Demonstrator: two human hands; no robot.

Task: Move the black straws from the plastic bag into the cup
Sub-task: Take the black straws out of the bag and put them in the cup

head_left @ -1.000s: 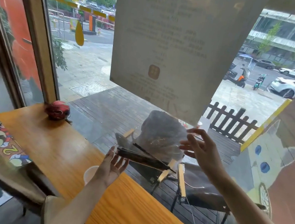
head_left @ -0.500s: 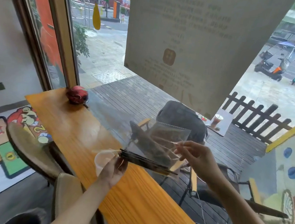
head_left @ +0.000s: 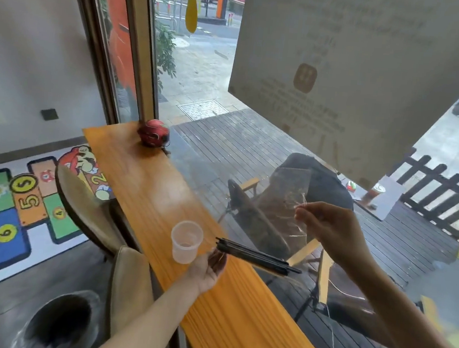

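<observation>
Black straws [head_left: 257,255] gripped level in left hand [head_left: 207,266] fingers beside cup [head_left: 186,241]; right hand [head_left: 329,227] fingers pinching plastic bag [head_left: 290,195]

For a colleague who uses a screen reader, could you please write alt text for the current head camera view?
A person's left hand holds a bundle of thin black straws level beside an empty translucent plastic cup standing on a narrow wooden counter at a window. The right hand pinches a clear, crumpled plastic bag, lifted above the straws.
</observation>
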